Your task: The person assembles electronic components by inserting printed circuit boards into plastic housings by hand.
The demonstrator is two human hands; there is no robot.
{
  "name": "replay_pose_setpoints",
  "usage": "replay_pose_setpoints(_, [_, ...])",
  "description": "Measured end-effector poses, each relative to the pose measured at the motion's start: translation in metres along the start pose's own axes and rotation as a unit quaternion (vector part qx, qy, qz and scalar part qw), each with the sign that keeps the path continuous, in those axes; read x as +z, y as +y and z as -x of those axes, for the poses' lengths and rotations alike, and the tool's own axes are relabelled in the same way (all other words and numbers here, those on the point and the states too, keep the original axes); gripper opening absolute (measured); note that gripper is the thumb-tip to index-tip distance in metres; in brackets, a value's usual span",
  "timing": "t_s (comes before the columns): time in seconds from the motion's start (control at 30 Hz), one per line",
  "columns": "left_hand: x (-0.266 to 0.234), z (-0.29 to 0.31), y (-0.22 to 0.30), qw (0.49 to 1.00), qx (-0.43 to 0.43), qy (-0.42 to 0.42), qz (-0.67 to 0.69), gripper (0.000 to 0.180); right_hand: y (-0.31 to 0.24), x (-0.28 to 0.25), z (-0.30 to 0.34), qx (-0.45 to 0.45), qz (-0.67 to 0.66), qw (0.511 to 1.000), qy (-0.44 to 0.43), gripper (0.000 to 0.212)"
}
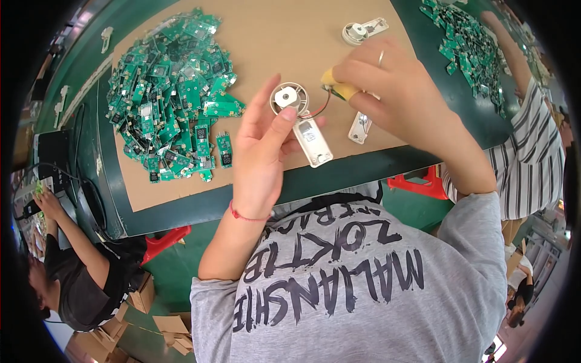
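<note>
Likely light fan (305,129), frail wires (327,104)

Fingers of the left hand (260,134) hold it above the table (181,212); those of the right hand (390,88) pinch a mostly hidden green piece (327,89). Take the stiff-looking handle (314,146); avoid tugging the wires.

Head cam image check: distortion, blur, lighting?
Head view: fisheye curves the table toward the left rim, corners go black; light over the work looks fairly even, no strong glare on the white housing; left hand reads fairly crisp, right hand slightly soft, possibly motion blur; small parts near the rim are hard to make out.
</note>
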State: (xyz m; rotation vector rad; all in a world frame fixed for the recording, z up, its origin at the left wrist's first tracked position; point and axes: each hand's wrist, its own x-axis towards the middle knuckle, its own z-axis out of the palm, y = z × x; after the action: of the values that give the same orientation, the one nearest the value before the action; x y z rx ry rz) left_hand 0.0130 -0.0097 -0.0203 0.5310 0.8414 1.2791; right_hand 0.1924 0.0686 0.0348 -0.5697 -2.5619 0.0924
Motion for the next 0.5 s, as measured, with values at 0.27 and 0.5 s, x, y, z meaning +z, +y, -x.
replay_pose_setpoints(0.27, [-0.009,-0.005,-0.004,0.968,0.187,-0.077,-0.150,0.047,-0.016,0.009,0.008,0.287,-0.582,0.744,-0.159,0.016])
replay_pose_setpoints(0.5, [-0.005,-0.004,-0.005,0.944,0.269,-0.074,-0.177,0.051,-0.037,0.031,0.015,0.213,-0.403,0.884,0.103,0.023])
